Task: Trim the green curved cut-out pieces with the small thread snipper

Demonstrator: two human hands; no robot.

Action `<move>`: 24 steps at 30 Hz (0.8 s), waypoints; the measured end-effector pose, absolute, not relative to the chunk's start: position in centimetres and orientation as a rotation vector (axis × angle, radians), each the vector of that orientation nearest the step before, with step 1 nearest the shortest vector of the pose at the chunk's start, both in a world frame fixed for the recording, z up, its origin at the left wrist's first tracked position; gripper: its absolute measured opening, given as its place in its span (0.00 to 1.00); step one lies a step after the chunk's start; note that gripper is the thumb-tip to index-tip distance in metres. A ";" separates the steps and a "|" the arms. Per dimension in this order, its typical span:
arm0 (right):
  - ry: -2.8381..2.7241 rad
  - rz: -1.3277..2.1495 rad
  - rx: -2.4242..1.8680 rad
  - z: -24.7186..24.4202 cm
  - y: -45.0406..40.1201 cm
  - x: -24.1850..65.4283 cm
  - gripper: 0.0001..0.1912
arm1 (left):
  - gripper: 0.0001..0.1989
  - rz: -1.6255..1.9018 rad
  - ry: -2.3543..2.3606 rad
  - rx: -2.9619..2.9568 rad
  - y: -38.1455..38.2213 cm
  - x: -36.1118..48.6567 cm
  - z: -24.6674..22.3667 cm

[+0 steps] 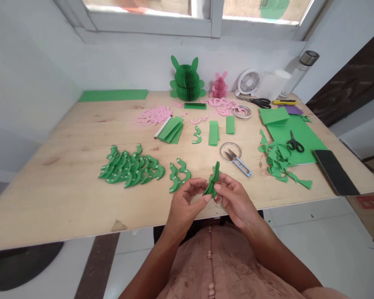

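Observation:
A small stack of green paper cutouts [212, 182] with wavy edges is held up in front of me, over the table's near edge. My left hand [188, 201] grips its lower left side between thumb and fingers. On the other side my right hand [232, 195] pinches the same stack. Just left of my hands lie a few loose wavy green pieces [175, 176] with white marks. Farther left is a heap of similar green pieces [129, 166]. Blue-handled thread snips [238, 162] rest to the right, beside a tape ring [230, 151].
Folded green papers [171, 131], pink cutouts [156, 115] and a green paper figure [188, 83] are farther back. On the right are green scraps [277, 160], small black scissors [295, 143], a phone [335, 172], a fan [248, 82] and a bottle [299, 72].

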State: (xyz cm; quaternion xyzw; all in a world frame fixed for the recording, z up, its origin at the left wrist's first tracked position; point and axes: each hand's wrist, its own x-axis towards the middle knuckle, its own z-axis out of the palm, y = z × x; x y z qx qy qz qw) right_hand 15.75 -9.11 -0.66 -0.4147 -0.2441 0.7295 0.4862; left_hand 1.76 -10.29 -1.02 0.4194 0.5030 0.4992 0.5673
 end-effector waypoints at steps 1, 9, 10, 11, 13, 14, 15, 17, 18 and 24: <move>-0.591 1.771 -1.013 -0.7 -9.1 15.7 0.16 | 0.16 1.168 1.185 1.009 -10.3 1.8 -1.0; -0.662 1.713 -1.071 -0.4 -9.0 15.7 0.16 | 0.14 1.164 1.193 1.012 -10.1 1.8 -0.9; -0.674 1.704 -1.081 -0.4 -9.0 15.7 0.17 | 0.13 1.170 1.190 1.001 -10.1 1.8 -0.9; -0.685 1.697 -1.090 -0.3 -8.9 15.7 0.17 | 0.13 1.177 1.190 0.988 -10.1 1.8 -0.8; -0.705 1.686 -1.105 -0.3 -8.9 15.6 0.17 | 0.13 1.183 1.194 0.955 -10.1 1.8 -0.7; -0.716 1.679 -1.111 -0.3 -8.8 15.6 0.17 | 0.13 1.185 1.195 0.937 -10.1 1.8 -0.7; -0.725 1.673 -1.116 -0.3 -8.8 15.6 0.16 | 0.13 1.187 1.194 0.922 -10.1 1.9 -0.6; -0.741 1.660 -1.126 -0.3 -8.7 15.6 0.16 | 0.13 1.192 1.192 0.899 -10.1 1.9 -0.6; -0.746 1.655 -1.130 -0.3 -8.7 15.6 0.16 | 0.13 1.195 1.193 0.890 -10.1 2.0 -0.6; -0.766 1.642 -1.127 -0.4 -8.5 15.7 0.13 | 0.14 1.228 1.197 0.839 -10.0 2.2 -0.9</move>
